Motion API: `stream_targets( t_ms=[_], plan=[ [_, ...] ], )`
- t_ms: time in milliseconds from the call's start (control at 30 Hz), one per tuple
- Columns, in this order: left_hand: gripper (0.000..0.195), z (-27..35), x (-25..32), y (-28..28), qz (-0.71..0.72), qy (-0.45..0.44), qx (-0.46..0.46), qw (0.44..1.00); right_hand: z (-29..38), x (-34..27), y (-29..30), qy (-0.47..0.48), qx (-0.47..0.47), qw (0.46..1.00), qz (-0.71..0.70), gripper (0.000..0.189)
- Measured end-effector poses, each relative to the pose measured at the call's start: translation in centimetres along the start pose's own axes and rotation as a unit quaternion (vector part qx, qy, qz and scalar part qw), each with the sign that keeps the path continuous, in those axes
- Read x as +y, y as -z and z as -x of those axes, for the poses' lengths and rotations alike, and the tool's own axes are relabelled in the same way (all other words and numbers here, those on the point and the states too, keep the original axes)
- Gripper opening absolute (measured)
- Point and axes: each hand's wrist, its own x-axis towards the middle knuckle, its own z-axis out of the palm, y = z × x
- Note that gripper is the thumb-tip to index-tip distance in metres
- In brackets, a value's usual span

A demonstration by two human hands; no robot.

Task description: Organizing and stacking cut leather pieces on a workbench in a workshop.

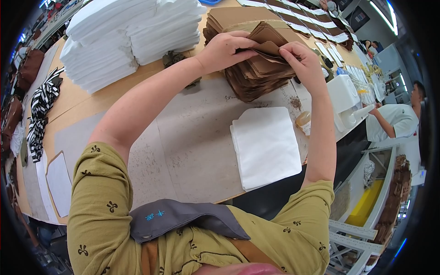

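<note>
Both hands are at a tall stack of brown sheet pieces (261,77), possibly leather or coated fabric, at the back of the table. My left hand (227,50) pinches the raised near edge of several brown pieces (270,36) between thumb and fingers. On their other side, my right hand (302,63) grips the lifted corner with its thumb and fingertips. The raised pieces bend upward, apart from the stack below. Nearer to me lies a small pile of white sheets (266,146) with cut corners.
Tall piles of white sheets (130,31) stand at the back left. A striped black-and-white bundle (41,113) lies at the left edge. A jar (304,120) and a white plastic container (343,94) stand at right. Another person (395,118) works beyond the table.
</note>
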Motion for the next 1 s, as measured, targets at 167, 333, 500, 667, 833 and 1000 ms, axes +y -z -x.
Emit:
stream_targets(
  t_ms=[167,333,500,667,833,1000],
  plan=[
    [0.026,0.0,-0.1,0.0,0.004,0.004,-0.004,1.0,0.0,0.2,0.0,0.037,-0.01,0.999,0.018,0.012],
    [0.026,0.0,-0.1,0.0,-0.003,0.008,0.001,1.0,-0.3,-0.2,-0.8,0.029,0.04,0.998,0.025,0.011],
    [0.026,0.0,0.0,-0.1,0.009,0.019,0.001,1.0,-0.2,0.0,-1.3,0.028,0.082,0.995,0.041,0.012],
    [0.026,0.1,-0.1,-0.1,0.004,0.015,0.012,1.0,-0.2,0.2,-1.2,0.07,0.073,0.994,0.043,0.014],
    [0.027,-0.1,0.0,-0.1,0.003,0.01,0.012,1.0,-0.3,0.4,-1.1,0.069,0.074,0.993,0.054,0.014],
    [0.044,0.1,0.5,-0.4,0.014,0.003,0.058,0.998,-1.0,-0.2,-1.7,0.038,0.11,0.992,0.055,0.015]
  ],
)
